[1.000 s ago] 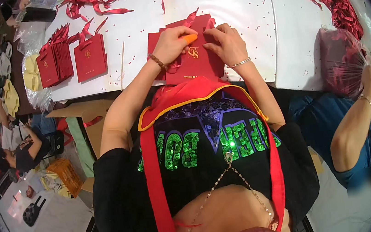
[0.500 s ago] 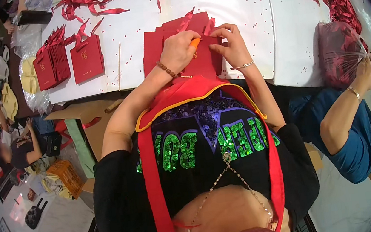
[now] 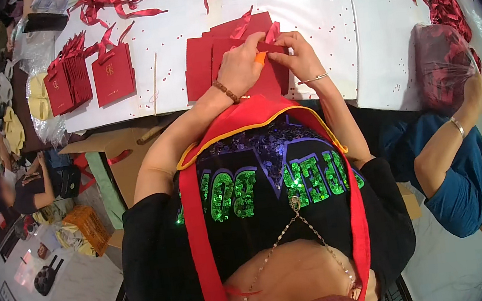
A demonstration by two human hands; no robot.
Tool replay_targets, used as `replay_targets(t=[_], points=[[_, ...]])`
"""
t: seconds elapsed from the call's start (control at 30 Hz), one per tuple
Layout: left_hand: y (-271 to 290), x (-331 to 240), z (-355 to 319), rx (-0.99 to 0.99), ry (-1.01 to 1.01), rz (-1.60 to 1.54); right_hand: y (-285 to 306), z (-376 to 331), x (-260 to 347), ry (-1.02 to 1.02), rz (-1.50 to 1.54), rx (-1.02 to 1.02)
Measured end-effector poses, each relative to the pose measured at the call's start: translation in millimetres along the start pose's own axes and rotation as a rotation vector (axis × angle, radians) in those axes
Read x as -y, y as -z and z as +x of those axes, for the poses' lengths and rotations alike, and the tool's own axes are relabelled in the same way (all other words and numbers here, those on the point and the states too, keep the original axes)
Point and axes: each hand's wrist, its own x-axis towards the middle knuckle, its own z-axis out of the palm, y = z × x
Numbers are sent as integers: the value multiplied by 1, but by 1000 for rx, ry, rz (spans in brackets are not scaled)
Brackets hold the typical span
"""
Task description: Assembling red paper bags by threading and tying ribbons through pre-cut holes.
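Note:
My left hand is closed on the upper edge of a red paper gift bag, its fingers near the ribbon. A small orange piece shows at its thumb; whether it is worn or held I cannot make out. From the other side, my right hand pinches the same bag's top edge beside a red ribbon handle. The fingertips partly hide that spot. Beneath and behind lie more flat red bags, one with a ribbon loop at its top.
To the left stand a row of red bags and another bag, near a thin stick. Loose red ribbons lie at the back. On the right a co-worker's hand touches a clear plastic sack. Red dots speckle the white table.
My left hand has tilted and shifted slightly, and both hands have drawn closer together at the bag's top edge. The co-worker's hand has lowered a little at the sack.

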Motion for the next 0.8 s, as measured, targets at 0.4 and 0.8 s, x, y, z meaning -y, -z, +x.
replay_targets(t=[0.4, 0.8], points=[[-7, 3, 6, -61, -52, 72, -2, -3, 2, 45, -43, -21], [7, 1, 12, 103, 106, -114, -4, -2, -1, -24, 107, -17]])
